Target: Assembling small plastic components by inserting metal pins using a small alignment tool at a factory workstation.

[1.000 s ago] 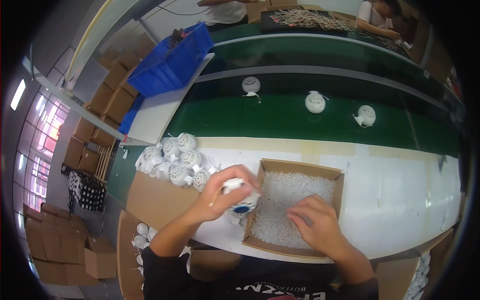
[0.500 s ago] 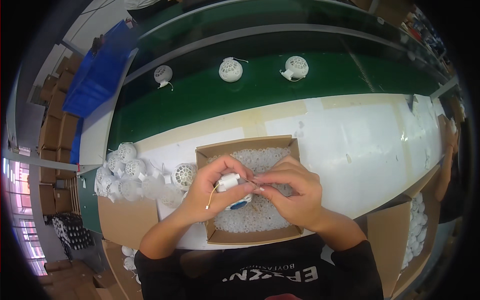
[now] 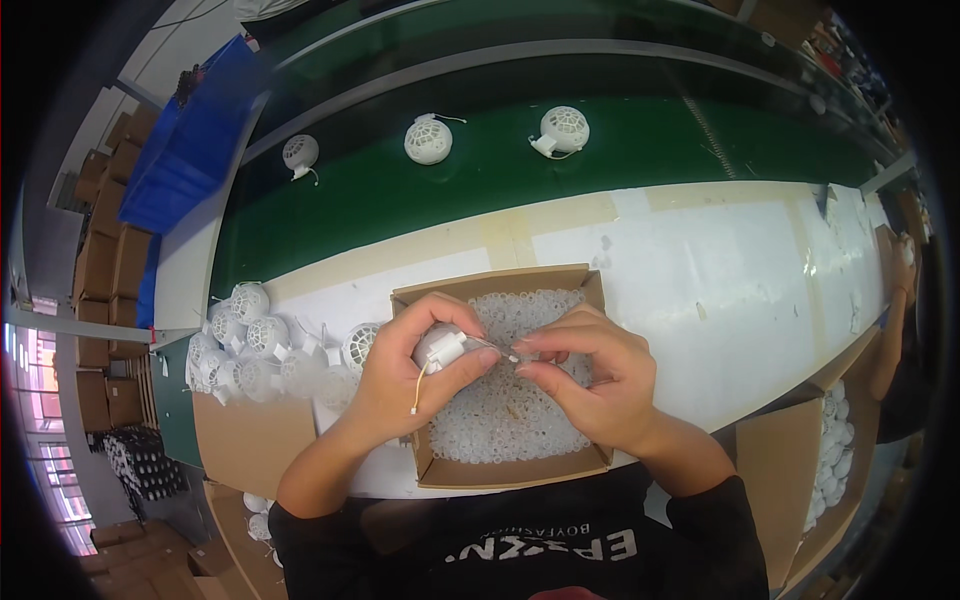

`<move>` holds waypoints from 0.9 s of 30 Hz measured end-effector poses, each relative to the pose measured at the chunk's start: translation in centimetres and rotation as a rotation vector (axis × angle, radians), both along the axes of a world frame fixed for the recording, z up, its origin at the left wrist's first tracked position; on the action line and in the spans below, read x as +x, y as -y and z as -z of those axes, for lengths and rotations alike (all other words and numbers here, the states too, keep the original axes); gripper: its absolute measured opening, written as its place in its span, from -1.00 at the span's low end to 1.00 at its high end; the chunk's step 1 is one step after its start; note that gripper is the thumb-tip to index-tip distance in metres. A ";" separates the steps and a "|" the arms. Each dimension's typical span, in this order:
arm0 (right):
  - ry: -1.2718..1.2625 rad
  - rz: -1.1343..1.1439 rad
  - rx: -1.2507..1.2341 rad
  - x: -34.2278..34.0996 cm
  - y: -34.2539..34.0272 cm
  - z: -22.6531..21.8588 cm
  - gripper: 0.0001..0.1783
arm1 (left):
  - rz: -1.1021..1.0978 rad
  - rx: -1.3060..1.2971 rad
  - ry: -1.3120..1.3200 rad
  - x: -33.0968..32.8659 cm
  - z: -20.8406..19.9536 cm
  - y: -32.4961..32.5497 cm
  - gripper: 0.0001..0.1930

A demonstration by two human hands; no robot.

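Over an open cardboard box (image 3: pixel 432 472) of small clear rings (image 3: pixel 515 425), my left hand (image 3: pixel 392 362) is closed around a white ball-shaped housing with a white block (image 3: pixel 443 349) on it. A thin wire with a small plug (image 3: pixel 416 393) dangles from that block. Another thin wire (image 3: pixel 492 344) runs from the housing toward my right hand (image 3: pixel 605 380). The thumb and fingers of my right hand are curled into a pinch at this wire's end, beside a tiny pale piece (image 3: pixel 513 356). Whatever lies between those fingertips is too small to make out.
Several white lattice balls (image 3: pixel 262 338) are heaped left of the box. Three more, including one ball (image 3: pixel 428 141), sit on the green belt (image 3: pixel 370 190) beyond the white table (image 3: pixel 700 290). A carton (image 3: pixel 775 480) of white balls stands at right. A blue bin (image 3: pixel 185 150) is far left.
Both hands have risen slightly, and the held housing has turned so its blue underside is hidden. My right fingertips have parted a little. The view has shifted, moving the belt's balls leftward.
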State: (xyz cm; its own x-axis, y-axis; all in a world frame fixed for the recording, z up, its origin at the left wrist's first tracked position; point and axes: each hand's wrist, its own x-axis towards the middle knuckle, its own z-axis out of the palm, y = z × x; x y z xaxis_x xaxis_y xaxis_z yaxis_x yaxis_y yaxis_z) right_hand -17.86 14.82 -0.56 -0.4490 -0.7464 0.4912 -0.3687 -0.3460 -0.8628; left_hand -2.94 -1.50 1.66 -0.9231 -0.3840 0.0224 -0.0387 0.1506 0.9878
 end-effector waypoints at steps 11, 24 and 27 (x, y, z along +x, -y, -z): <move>-0.254 0.114 -0.051 -0.6 -0.1 -0.3 -0.66 | -0.083 -0.249 -0.082 -0.8 0.8 -1.0 -0.80; -0.113 0.068 0.025 -2.8 -3.1 -1.7 -0.66 | 0.004 -0.175 -0.169 -3.3 -0.8 -4.4 -0.76; 0.008 0.023 0.067 -3.3 -4.3 -2.5 -0.66 | 0.022 -0.043 -0.209 -3.6 -1.0 -6.0 -0.69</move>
State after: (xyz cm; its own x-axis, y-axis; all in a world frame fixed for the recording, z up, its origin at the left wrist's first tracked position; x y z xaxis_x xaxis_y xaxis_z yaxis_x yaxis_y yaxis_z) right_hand -21.19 19.15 1.98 -0.4704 -0.7667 0.4368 -0.3686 -0.2791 -0.8867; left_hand -6.56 4.54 2.61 -0.9046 -0.3585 0.2304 0.1702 0.1915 0.9666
